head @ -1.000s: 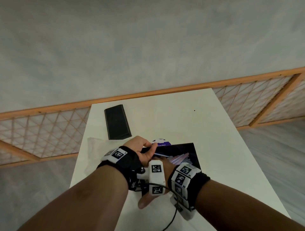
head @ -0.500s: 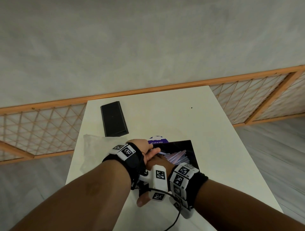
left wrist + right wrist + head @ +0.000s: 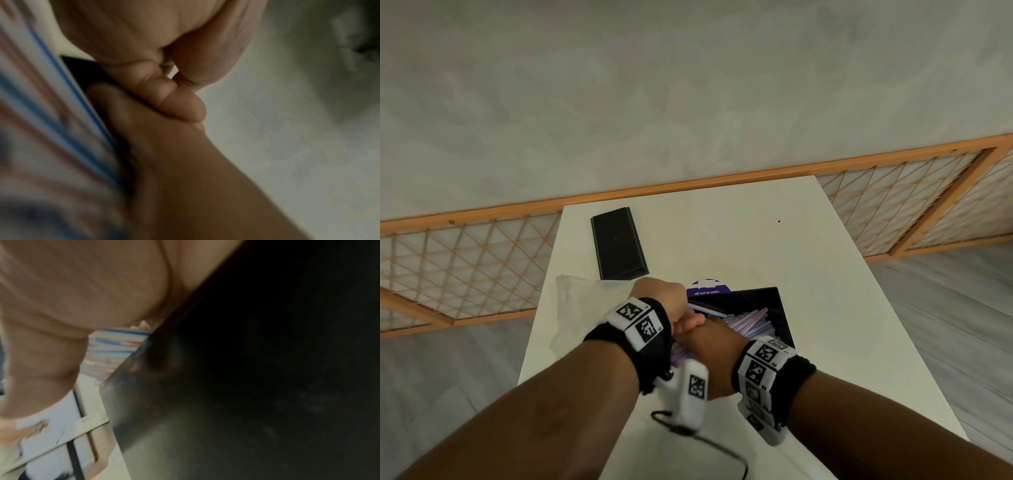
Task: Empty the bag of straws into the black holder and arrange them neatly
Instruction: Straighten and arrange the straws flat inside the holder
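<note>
The black holder (image 3: 779, 310) lies open on the white table (image 3: 808, 274), with striped straws (image 3: 751, 322) piled inside. My left hand (image 3: 664, 303) is curled in a fist over the holder's left end, seemingly around a bundle of straws (image 3: 41, 123). One blue-striped straw (image 3: 703, 308) pokes out past the knuckles. Its thumb rests on the back of my right hand (image 3: 710, 339). That hand grips the near-left corner of the holder (image 3: 226, 369), its fingers hidden behind the wall. The clear empty bag (image 3: 582, 301) lies to the left.
The holder's black lid (image 3: 618, 245) lies flat at the far left of the table. A purple round label (image 3: 707, 287) peeks out behind the holder. A wooden lattice rail (image 3: 893, 209) runs past the table's far edge. A cable (image 3: 709, 442) trails from my wrist.
My left hand has closed from thumb-on-rim into a fist and slid right, over the right hand. The right hand has stayed on the holder's corner.
</note>
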{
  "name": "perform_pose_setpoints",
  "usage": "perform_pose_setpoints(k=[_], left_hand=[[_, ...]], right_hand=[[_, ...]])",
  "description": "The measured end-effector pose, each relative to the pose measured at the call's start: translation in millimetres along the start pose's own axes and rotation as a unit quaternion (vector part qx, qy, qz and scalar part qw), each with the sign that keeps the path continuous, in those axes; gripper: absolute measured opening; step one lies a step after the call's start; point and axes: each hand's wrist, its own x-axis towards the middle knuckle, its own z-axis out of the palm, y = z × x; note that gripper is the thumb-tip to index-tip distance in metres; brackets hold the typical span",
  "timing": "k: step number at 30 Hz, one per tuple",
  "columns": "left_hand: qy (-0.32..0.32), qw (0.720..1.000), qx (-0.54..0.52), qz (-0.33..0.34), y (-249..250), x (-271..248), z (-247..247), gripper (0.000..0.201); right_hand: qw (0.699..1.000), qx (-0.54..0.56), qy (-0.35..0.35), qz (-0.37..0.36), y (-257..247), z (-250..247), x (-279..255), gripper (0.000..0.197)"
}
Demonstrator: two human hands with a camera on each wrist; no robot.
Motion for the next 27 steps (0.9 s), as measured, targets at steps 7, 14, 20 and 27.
perform_pose_setpoints(k=[7, 14, 20, 27], left_hand=[[0.046, 0.989, 0.104, 0.094, 14, -34, -66, 0.015], [-0.033, 0.976, 0.207, 0.056, -6, -34, -94, 0.015], [0.034, 0.877, 0.449, 0.170, 4, -39, -88, 0.035], [-0.034, 0.977, 0.200, 0.070, 23, -26, -48, 0.016]], right_hand=[[0.981, 0.158, 0.103, 0.050, 2, -4, -11, 0.095], [0.993, 0.054, 0.067, 0.083, 2, 4, -2, 0.123], [0.993, -0.020, -0.018, 0.114, 0, 9, 3, 0.120], [0.994, -0.012, -0.011, 0.108, -2, 8, 7, 0.125]])
